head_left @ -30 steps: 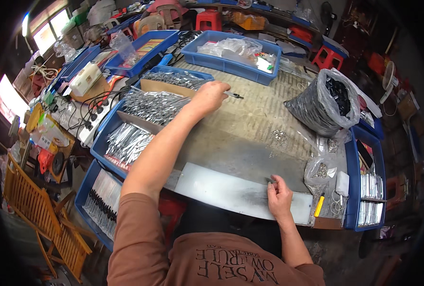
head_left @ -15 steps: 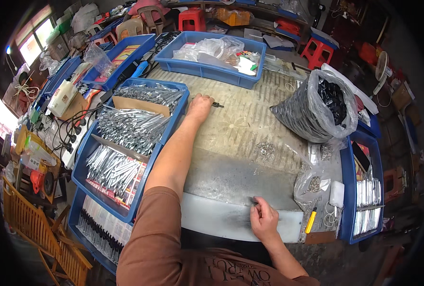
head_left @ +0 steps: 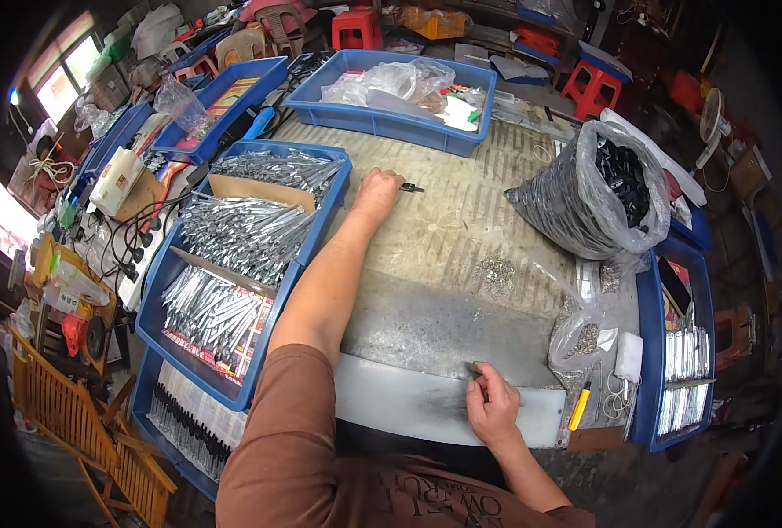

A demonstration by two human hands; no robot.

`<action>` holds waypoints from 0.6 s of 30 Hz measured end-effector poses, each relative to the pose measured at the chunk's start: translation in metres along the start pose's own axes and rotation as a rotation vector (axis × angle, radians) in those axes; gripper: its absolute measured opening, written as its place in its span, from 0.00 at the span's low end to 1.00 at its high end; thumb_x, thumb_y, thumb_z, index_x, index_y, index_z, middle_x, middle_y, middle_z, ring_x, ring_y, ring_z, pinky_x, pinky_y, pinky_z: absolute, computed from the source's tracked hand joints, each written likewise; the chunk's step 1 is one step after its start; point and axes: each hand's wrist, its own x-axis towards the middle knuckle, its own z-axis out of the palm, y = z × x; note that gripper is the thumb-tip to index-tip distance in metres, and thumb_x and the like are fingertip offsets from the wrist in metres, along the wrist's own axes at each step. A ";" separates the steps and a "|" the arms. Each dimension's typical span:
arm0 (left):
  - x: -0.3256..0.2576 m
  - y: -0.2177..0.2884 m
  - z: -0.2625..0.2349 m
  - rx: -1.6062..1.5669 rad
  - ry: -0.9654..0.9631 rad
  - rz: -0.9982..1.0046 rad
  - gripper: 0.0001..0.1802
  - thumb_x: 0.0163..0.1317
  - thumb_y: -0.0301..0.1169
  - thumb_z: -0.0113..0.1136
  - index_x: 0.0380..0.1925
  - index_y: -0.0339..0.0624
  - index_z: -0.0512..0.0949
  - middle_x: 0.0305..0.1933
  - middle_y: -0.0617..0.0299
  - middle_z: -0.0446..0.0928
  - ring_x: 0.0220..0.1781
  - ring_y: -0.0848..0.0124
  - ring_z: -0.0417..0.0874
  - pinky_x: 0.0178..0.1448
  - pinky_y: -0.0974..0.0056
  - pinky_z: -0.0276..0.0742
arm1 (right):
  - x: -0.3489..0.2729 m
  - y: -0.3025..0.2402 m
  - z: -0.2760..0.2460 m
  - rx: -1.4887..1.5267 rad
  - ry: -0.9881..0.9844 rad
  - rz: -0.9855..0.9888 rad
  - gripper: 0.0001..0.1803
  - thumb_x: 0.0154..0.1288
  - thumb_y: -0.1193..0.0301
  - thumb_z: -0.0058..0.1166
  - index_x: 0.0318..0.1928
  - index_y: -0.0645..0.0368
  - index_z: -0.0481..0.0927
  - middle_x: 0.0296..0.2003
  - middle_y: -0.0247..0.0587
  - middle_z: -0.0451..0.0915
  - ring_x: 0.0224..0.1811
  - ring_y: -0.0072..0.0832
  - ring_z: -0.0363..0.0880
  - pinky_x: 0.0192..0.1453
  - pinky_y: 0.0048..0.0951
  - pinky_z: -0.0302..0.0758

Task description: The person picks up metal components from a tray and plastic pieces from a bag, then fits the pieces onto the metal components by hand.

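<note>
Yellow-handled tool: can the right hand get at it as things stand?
Likely yes: the right hand is near, with only a bare stretch of the white strip between it and the yellow-handled tool, which lies uncovered.

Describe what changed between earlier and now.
The left hand has shifted right relative to the divided blue tray, its forearm hiding less. Nothing visibly grasped or released: the left still holds a black-tipped piece; the right hand stays over the pale sheet.
</note>
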 end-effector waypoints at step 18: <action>-0.083 0.128 -0.042 -0.569 0.256 0.057 0.18 0.47 0.23 0.57 0.42 0.34 0.71 0.42 0.45 0.73 0.45 0.50 0.73 0.49 0.56 0.70 | -0.003 0.003 0.003 0.009 0.040 0.027 0.12 0.51 0.76 0.50 0.39 0.64 0.74 0.20 0.46 0.75 0.21 0.38 0.75 0.27 0.33 0.71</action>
